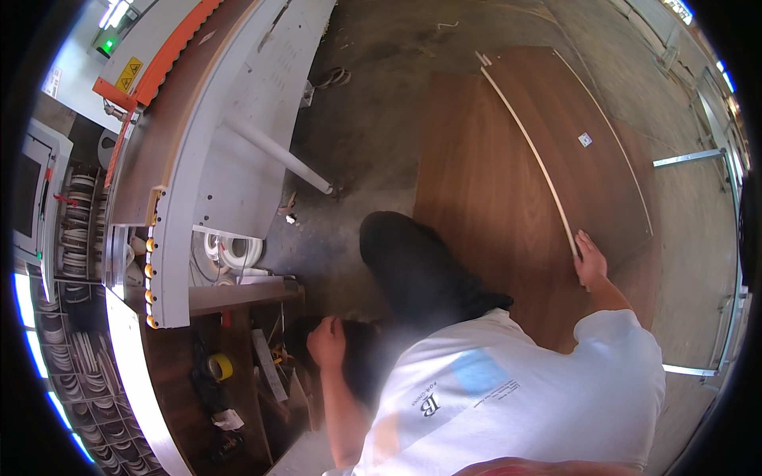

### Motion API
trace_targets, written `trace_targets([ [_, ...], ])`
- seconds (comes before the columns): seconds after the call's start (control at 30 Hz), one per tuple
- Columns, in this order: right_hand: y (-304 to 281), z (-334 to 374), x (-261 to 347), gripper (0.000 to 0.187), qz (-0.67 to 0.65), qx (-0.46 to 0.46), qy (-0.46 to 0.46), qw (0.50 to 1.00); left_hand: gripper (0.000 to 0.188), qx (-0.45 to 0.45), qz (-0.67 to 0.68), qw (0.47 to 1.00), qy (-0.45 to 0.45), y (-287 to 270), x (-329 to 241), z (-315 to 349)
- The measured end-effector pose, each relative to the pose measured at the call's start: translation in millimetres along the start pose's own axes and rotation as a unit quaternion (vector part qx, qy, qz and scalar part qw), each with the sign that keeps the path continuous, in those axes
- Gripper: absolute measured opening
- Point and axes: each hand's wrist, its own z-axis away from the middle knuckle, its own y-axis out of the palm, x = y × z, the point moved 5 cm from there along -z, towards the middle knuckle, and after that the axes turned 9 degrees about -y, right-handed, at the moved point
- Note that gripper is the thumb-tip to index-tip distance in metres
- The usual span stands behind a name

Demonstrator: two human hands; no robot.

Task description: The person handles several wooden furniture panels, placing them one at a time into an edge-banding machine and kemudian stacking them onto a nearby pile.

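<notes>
My right hand (589, 260) grips the near left corner of a narrow brown wood-grain panel (548, 119), its fingers curled over the pale edge. The panel has light strips along both long edges and a small white label (585, 140). It lies on top of a larger brown board (468, 174) on the floor. On the left, my left hand (327, 343) is closed in a fist beside my dark-trousered left knee, and nothing shows in it. My right knee (413, 254) is bent close to the larger board's left edge.
A white machine (246, 119) with an orange guard (171, 55) stands at left, its slanted leg (278, 155) reaching toward the floor. Below is an open brown cabinet (175, 381) holding yellow tape (220, 366) and tools. Racks of edging rolls (75, 230) line the far left; a metal frame (690, 157) stands right.
</notes>
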Motion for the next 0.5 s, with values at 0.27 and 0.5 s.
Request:
trace_targets([
  [0.27,20.7,7.8,-81.0,0.049,0.051,-0.175,0.37,0.911,0.016,0.009,-0.013,1.0,0.026,1.1,-9.4,-3.2],
  [0.5,116.3,-143.2,25.5,0.073,-0.675,-0.169,0.349,0.627,0.018,0.033,-0.034,0.999,0.024,7.7,-12.8,-13.3],
])
